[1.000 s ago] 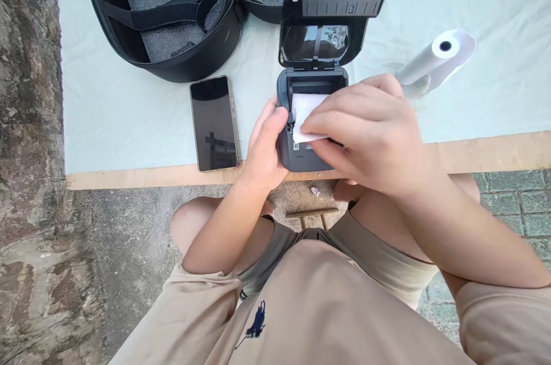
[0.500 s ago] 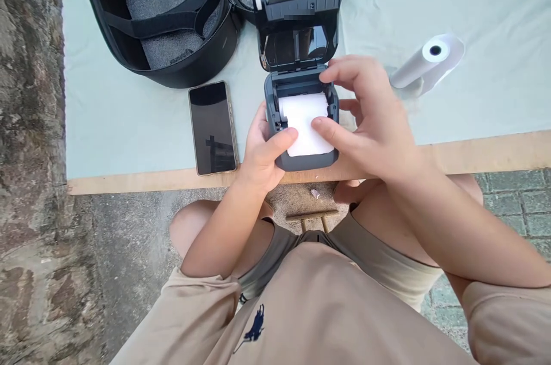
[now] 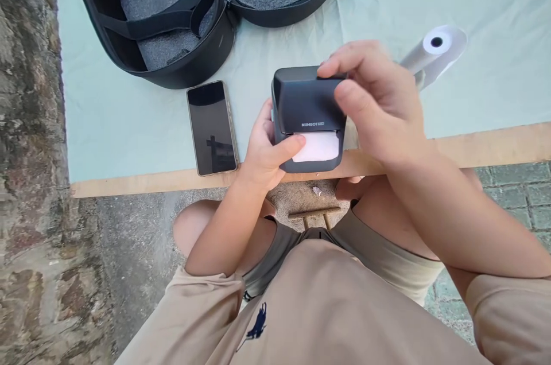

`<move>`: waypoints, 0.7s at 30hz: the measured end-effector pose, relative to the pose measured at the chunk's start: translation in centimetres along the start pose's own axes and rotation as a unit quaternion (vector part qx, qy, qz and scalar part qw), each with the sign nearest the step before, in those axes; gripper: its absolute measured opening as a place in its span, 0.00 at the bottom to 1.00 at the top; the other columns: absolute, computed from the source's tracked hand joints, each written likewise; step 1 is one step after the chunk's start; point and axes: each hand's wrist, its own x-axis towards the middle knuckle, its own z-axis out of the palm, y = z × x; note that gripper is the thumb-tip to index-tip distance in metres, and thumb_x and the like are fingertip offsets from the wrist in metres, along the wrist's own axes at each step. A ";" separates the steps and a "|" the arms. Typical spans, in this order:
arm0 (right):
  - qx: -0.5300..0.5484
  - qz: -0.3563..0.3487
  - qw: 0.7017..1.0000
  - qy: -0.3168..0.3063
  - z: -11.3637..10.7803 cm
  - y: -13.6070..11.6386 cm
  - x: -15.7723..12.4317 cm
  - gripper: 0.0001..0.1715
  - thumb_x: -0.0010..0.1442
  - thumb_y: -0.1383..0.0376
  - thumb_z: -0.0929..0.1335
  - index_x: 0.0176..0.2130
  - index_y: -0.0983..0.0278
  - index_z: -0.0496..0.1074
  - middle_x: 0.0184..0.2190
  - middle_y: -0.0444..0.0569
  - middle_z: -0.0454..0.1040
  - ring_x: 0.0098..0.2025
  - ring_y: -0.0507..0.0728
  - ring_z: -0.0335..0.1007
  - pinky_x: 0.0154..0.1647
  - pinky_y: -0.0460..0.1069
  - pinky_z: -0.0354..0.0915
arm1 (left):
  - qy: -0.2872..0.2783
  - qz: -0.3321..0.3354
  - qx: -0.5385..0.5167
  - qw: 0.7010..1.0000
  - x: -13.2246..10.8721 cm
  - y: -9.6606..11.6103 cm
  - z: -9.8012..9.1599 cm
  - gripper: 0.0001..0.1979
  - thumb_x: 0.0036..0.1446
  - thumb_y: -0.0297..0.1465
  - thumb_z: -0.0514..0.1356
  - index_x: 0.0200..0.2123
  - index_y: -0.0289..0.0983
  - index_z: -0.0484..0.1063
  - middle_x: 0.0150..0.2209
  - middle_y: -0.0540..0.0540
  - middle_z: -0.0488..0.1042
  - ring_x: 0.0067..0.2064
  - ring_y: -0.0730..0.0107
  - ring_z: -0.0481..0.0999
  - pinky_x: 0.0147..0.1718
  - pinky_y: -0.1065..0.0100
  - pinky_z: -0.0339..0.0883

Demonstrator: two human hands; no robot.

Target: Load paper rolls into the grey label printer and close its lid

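A dark label printer (image 3: 307, 104) marked NIIMBOT is in the head view, just above the table's front edge. Its lid is down, and white paper (image 3: 321, 147) comes out below the lid. My left hand (image 3: 271, 150) wraps round the printer's left side, thumb pressing on the paper. At the upper right of the lid is my right hand (image 3: 383, 101), its index finger along the top edge and its thumb over the right side, with a gap between them. The paper roll inside the printer is hidden by the lid.
A phone (image 3: 212, 127) lies left of the printer on the pale cloth (image 3: 129, 124). Behind it stands an unzipped black case (image 3: 185, 63) with grey foam. Beyond my right hand lies a white paper roll (image 3: 424, 52). A wooden strip (image 3: 486, 144) edges the table.
The printer's lid has swung down from upright to closed, covering the paper roll. My right hand has moved from the inside edge to the lid's upper right. The left hand keeps its hold.
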 end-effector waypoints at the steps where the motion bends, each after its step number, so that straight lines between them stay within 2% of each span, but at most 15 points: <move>1: 0.064 0.025 0.998 0.011 0.1 -0.1 -0.1 0.19 0.70 0.52 0.59 0.51 0.59 0.68 0.51 0.53 0.68 0.52 0.54 0.70 0.42 0.47 0.72 | -0.003 -0.001 -0.002 1.000 0.0 0.0 0.0 0.26 0.47 0.39 0.72 0.48 0.42 0.69 0.42 0.47 0.80 0.44 0.57 0.83 0.40 0.61 0.77; 3: 0.199 0.083 0.976 0.011 0.3 -0.4 -0.1 0.20 0.65 0.52 0.67 0.50 0.60 0.68 0.51 0.51 0.68 0.50 0.54 0.71 0.40 0.47 0.72 | -0.015 0.002 -0.009 1.000 0.1 -0.1 -0.2 0.27 0.47 0.39 0.72 0.49 0.43 0.68 0.42 0.47 0.80 0.45 0.55 0.83 0.40 0.60 0.78; 7: 0.290 0.114 0.947 -0.081 0.2 -0.8 0.0 0.32 0.61 0.51 0.70 0.57 0.60 0.59 0.54 0.50 0.67 0.48 0.52 0.71 0.46 0.48 0.73 | -0.019 0.017 -0.041 0.999 0.1 -0.2 -0.2 0.26 0.50 0.43 0.70 0.50 0.44 0.68 0.44 0.45 0.80 0.53 0.51 0.81 0.44 0.58 0.79; 11: 0.272 0.098 0.950 -0.117 0.0 -0.8 0.1 0.33 0.63 0.50 0.69 0.59 0.60 0.55 0.57 0.51 0.65 0.52 0.53 0.70 0.56 0.52 0.72 | 0.004 0.013 -0.044 0.999 -0.1 0.1 0.2 0.18 0.55 0.42 0.66 0.47 0.44 0.70 0.44 0.45 0.81 0.59 0.52 0.77 0.51 0.58 0.78; 15: 0.213 0.070 0.970 -0.098 0.1 -0.8 0.1 0.30 0.64 0.52 0.68 0.58 0.62 0.56 0.57 0.51 0.66 0.56 0.55 0.69 0.62 0.53 0.68 | 0.016 0.010 -0.042 0.999 -0.1 0.4 0.7 0.14 0.57 0.40 0.64 0.46 0.44 0.72 0.42 0.46 0.82 0.60 0.54 0.77 0.52 0.58 0.77; 18: 0.195 0.060 0.976 -0.079 0.1 -0.6 0.2 0.29 0.66 0.48 0.65 0.58 0.62 0.58 0.56 0.51 0.67 0.57 0.55 0.68 0.62 0.53 0.67 | 0.039 0.012 -0.048 0.998 0.1 0.4 1.0 0.16 0.58 0.47 0.61 0.43 0.44 0.74 0.44 0.45 0.82 0.63 0.53 0.74 0.55 0.57 0.75; 21: 0.156 0.061 0.985 -0.046 -0.2 -0.4 0.1 0.32 0.67 0.42 0.60 0.56 0.62 0.63 0.57 0.52 0.69 0.59 0.57 0.66 0.59 0.53 0.69 | 0.058 -0.015 -0.073 0.996 0.4 0.1 0.9 0.24 0.63 0.53 0.50 0.41 0.42 0.75 0.46 0.43 0.82 0.66 0.54 0.70 0.59 0.56 0.73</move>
